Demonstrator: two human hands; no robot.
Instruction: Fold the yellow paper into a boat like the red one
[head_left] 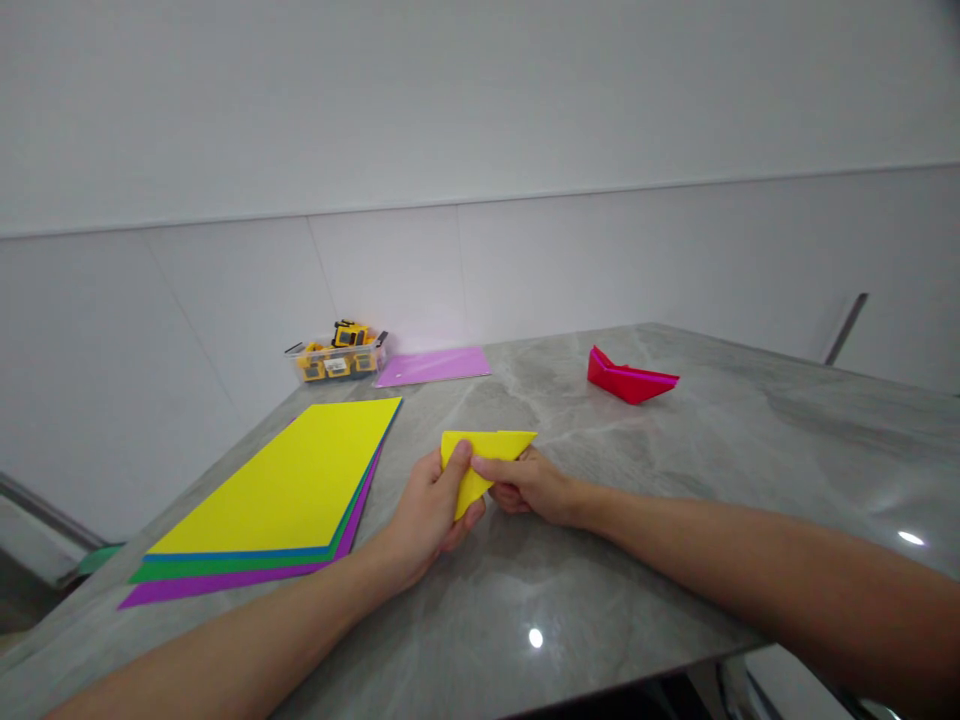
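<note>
Between my two hands is a piece of folded yellow paper (499,444), roughly a triangle with its point downward. My left hand (431,500) is closed on its left side, the thumb lying on the front face. From the right, my right hand (532,485) pinches the same paper, its thumb meeting the left thumb near the middle and its other fingers behind. Both hands are just above the table. Farther back on the right stands a red folded paper boat (632,384) with a pinkish edge, apart from the hands.
On the left of the grey marbled table (600,590) lies a stack of coloured sheets (285,490), yellow on top, with blue, green and purple edges below. Behind are a pink-purple sheet (435,366) and a clear box (336,364) of yellow toy vehicles. A wall closes off the back.
</note>
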